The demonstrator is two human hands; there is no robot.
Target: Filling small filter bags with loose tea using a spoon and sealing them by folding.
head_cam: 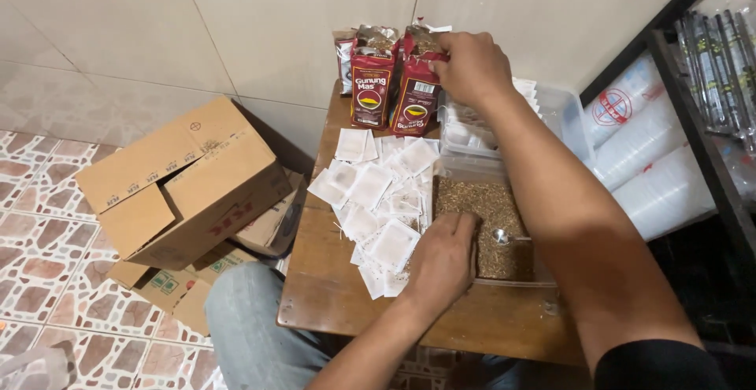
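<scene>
- Head view: the right hand (471, 67) pinches the open top of a red tea packet (416, 91) standing at the wooden table's (339, 295) far edge.
- The left hand (441, 264) rests curled — holding nothing visible — on white filter sachets (378, 201) beside the tray of loose tea (480, 201).

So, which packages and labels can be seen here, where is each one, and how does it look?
Red pouches: table's far edge, upright, opened, dark red with yellow emblems; right hand on one.
Cardboard boxes: floor, left of table, brown, red marks.
Plastic cup stacks: right, sleeved, round red labels.
</scene>
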